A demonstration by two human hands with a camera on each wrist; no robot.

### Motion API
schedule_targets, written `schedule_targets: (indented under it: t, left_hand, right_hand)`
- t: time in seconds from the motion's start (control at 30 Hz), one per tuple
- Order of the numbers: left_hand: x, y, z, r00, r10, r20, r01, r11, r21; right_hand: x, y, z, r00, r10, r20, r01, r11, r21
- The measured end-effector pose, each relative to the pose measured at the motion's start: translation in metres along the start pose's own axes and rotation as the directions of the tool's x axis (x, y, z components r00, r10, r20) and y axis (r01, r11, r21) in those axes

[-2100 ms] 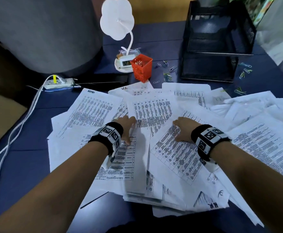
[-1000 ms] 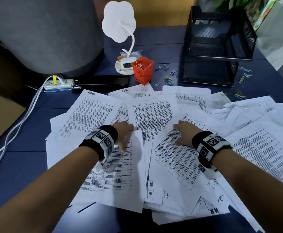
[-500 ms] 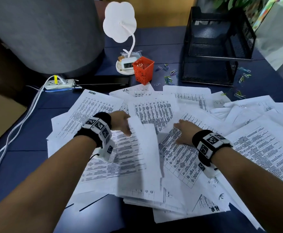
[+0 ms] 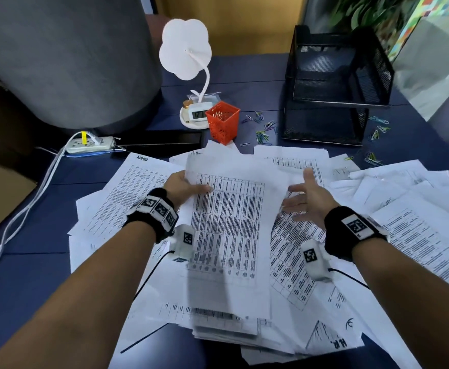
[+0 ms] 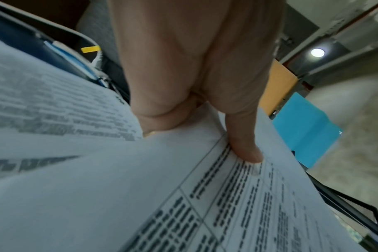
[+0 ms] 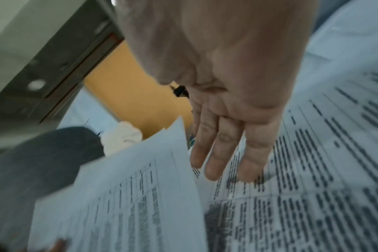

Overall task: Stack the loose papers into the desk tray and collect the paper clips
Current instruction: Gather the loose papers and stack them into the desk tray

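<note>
Left hand [image 4: 182, 187] pinches lifted sheet [image 4: 228, 222] at frame centre w/ thumb on top; right hand [image 4: 307, 199] flat-open, empty (support sheet's free edge, then square it).

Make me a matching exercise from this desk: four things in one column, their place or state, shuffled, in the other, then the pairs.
1. left hand
2. right hand
3. orange cup
4. desk tray

A. open above the spread papers
B. black mesh, holds no papers yet
C. grips a lifted printed sheet
D. stands by the white lamp's base

Pairs: 1-C, 2-A, 3-D, 4-B
</note>
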State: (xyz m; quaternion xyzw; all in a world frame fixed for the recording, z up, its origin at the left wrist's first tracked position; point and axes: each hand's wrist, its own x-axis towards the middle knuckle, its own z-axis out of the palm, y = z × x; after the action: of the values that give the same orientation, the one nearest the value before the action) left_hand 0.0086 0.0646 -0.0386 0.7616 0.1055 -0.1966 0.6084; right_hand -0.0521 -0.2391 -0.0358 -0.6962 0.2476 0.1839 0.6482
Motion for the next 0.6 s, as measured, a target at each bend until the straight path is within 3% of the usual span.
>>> schedule_targets:
  t: [0.07,0.13,0.3,0.4,0.53,0.6]
  left_hand:
    - [-0.002,-0.004,0.004,0.999,-0.010,0.046,0.014,0.997,-0.078]
    - [-0.010,-0.003,0.012,0.990,-0.033,0.137,0.047,0.994,-0.103]
    - [-0.014,-0.010,0.032,0.983,-0.052,0.178,0.062,0.997,-0.048]
    - [-0.015,-0.014,0.048,0.992,-0.064,0.107,0.064,0.998,0.004]
    - [-0.001,-0.021,0.059,0.998,-0.007,-0.062,0.018,0.982,0.186]
    - [0.008,-0.020,0.055,0.986,0.010,-0.166,0.050,0.935,0.351]
  right_hand:
    - [0.002,0.005,0.005,0.999,0.025,0.032,-0.028,0.995,0.100]
    - [0.007,0.009,0.010,1.000,0.004,0.026,-0.007,0.996,0.087]
    - [0.015,0.013,0.013,1.000,-0.016,-0.013,0.013,0.980,-0.197]
    - [0.024,0.023,0.008,1.000,-0.003,-0.006,0.001,0.956,-0.292]
    - [0.032,0.021,-0.003,0.973,-0.077,-0.218,-0.030,0.894,-0.448]
    - [0.031,0.015,-0.011,0.952,-0.116,-0.284,-0.061,0.837,-0.544]
